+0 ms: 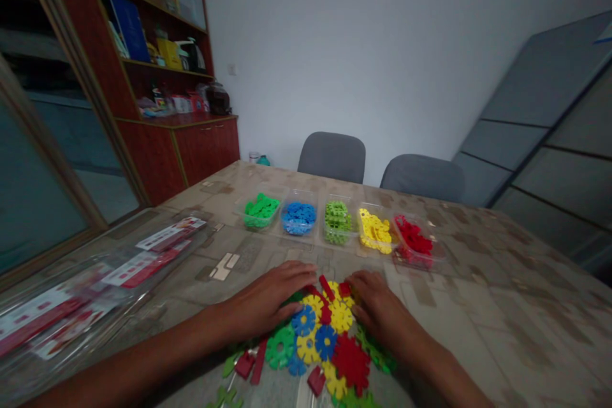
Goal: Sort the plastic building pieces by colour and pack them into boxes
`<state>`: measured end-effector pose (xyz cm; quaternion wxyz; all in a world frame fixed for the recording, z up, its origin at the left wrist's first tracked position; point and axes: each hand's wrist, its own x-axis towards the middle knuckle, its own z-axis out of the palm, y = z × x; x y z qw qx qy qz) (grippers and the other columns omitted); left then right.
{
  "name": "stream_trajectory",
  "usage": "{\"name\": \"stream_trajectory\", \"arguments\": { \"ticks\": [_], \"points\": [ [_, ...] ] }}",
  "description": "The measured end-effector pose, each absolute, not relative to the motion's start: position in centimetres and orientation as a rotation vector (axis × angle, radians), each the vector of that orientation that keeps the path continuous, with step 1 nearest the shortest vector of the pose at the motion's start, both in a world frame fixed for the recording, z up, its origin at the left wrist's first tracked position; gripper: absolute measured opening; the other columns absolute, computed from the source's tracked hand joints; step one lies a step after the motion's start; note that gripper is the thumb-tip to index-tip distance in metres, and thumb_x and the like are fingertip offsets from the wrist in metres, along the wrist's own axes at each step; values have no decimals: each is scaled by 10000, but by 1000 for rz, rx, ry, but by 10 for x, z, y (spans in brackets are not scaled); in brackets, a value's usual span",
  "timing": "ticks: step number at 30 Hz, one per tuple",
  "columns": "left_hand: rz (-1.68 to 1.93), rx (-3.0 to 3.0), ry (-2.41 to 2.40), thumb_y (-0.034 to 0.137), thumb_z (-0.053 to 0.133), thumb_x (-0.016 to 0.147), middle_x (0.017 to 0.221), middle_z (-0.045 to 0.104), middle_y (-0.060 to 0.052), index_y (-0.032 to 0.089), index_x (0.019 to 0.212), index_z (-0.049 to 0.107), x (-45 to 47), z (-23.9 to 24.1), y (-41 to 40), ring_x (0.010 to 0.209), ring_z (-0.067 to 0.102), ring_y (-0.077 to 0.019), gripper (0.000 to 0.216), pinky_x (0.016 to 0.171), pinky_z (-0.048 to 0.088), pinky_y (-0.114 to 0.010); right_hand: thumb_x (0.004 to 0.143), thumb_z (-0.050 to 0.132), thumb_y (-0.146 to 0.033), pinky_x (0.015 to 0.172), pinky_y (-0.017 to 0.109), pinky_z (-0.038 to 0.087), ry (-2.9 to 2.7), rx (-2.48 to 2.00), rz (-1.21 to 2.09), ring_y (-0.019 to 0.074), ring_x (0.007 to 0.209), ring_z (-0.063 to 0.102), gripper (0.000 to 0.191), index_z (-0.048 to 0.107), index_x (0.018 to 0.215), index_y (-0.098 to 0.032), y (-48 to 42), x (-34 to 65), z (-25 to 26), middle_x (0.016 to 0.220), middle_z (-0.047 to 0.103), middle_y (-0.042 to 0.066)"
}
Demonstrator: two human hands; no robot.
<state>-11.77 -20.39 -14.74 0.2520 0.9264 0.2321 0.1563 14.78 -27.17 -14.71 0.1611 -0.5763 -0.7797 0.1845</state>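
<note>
A heap of plastic snowflake discs lies in front of me, with yellow discs (pixel 341 317), blue discs (pixel 326 341), a green disc (pixel 280 347) and a large red toothed piece (pixel 351 362). My left hand (pixel 280 293) rests along the heap's far left side, fingers stretched out and thumb apart, touching the pieces. On the far right side, my right hand (pixel 377 299) lies against the heap with bent, parted fingers. Neither hand visibly grips a piece; the right fingertips are partly hidden. Small red blocks (pixel 316 380) lie at the near edge.
Clear tubs of sorted pieces stand in a row beyond my hands: green (pixel 261 209), blue (pixel 299 217), light green (pixel 337 222), yellow (pixel 375 230) and red (pixel 414 240). Flat clear packages (pixel 129 268) lie on the left. Two grey chairs (pixel 331 156) stand behind the table.
</note>
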Motion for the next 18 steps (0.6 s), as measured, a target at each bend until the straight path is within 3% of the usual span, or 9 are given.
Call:
{"name": "stream_trajectory", "arguments": {
  "ticks": [4,8,11,14,18],
  "points": [
    [355,2556,572,260,546,949,1391,540,-88,259,1324,521,-117,-150,-204,1330,430,-264,376,1141,259,-427,772,586,-131,887,351,398,-2150,-1753,569,254,1012,510,180,607,943,-181,-271,145,-147,1052,581,87],
    [379,2590,537,276,583,929,1240,611,-81,239,1205,587,-116,-144,-203,1244,484,-260,279,1106,281,-395,675,636,-110,709,277,387,-2045,-1828,626,194,829,518,244,513,859,-213,-270,152,-149,910,567,18],
    [374,2623,542,280,569,939,1059,643,-70,220,1044,630,-116,-142,-203,1077,551,-245,136,1017,345,-372,664,642,-111,590,238,319,-2010,-1814,716,146,683,482,267,469,833,-225,-269,157,-151,753,536,-48],
    [370,2630,552,257,510,969,903,635,-48,212,975,631,-116,-143,-202,900,570,-211,130,867,401,-320,694,614,-105,558,230,282,-2020,-1747,812,124,622,448,207,475,799,-217,-268,162,-150,663,487,-74],
    [443,2596,525,241,526,963,970,636,-52,222,1048,627,-116,-149,-202,960,561,-218,132,868,408,-309,719,560,-86,550,230,271,-2034,-1654,906,119,602,417,137,533,798,-195,-267,167,-146,641,452,-72]
  ]
}}
